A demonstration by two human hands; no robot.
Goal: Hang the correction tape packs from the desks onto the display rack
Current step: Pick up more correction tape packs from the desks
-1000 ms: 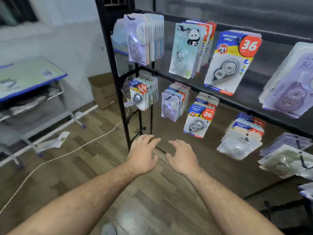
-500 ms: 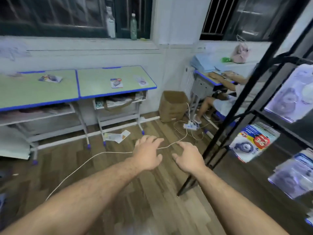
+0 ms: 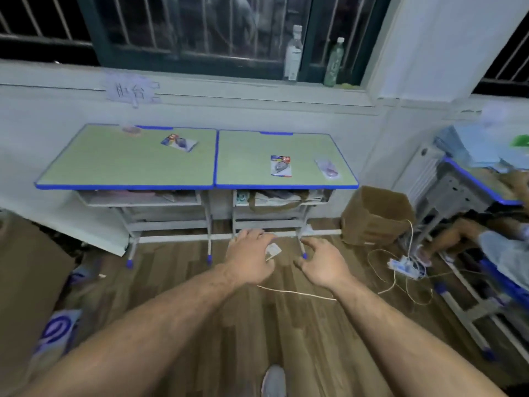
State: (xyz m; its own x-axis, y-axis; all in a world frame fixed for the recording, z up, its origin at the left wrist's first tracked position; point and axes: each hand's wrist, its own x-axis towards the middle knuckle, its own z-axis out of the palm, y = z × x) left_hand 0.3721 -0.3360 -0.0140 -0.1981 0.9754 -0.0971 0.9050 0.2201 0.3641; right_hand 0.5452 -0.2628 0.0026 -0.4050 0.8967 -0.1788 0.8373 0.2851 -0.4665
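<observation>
Two green desks with blue edges stand side by side under the window, the left desk (image 3: 114, 161) and the right desk (image 3: 249, 170). A colourful correction tape pack (image 3: 179, 142) lies on the left desk, with a faint pinkish pack (image 3: 131, 130) near its far edge. On the right desk lie a blue-and-red pack (image 3: 280, 165) and a pale purple pack (image 3: 328, 168). My left hand (image 3: 250, 260) and my right hand (image 3: 325, 263) hover empty over the floor in front of the desks, fingers loosely spread. The display rack is out of view.
A cardboard box (image 3: 375, 216) stands right of the desks. A power strip (image 3: 405, 266) and white cables lie on the wooden floor. Another desk (image 3: 475, 184) with a seated person's legs is at the right. A paper (image 3: 272, 251) lies under the right desk.
My view has swung left from the display rack to face the two desks. Both hands stay empty and held out in front of me.
</observation>
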